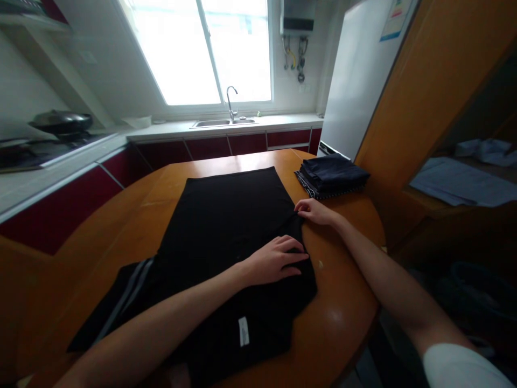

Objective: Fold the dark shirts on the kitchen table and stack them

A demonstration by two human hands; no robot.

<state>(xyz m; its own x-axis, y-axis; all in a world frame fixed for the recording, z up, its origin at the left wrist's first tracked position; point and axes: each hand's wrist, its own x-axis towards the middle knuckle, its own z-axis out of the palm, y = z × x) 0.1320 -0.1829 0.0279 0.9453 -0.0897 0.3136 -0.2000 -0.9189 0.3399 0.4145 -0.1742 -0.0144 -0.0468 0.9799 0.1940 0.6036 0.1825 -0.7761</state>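
We see a black garment [226, 226] spread flat across the middle of a round orange-brown wooden table [343, 318], its far hem toward 12 o'clock and its near part, bearing a small white label [243, 331], toward 6 o'clock. At about 8 o'clock a portion with 2 pale stripes [129, 293] trails off toward the table's edge.

The left hand [274, 261] lies palm down on the cloth near its right edge, at roughly 4 o'clock from the garment's centre; the fingers are stretched out flat and loose, pressing on the fabric rather than clutching it. The left forearm crosses the lower part of the garment.

The right hand [313, 211] sits just beyond it toward 1 o'clock, at the garment's right edge, with fingertips drawn together on the fabric's border in a pinch. The 2 hands are near each other but apart.

At 2 o'clock on the table, well apart from the garment, rests a stack of folded dark clothes [332, 175]. Beyond the table, at 12 o'clock, a sink with a tap [231, 103] stands under a bright window [202, 48]; at 10 o'clock a dark pan [62, 123] sits on the counter. A white fridge [355, 81] stands at 1 o'clock.
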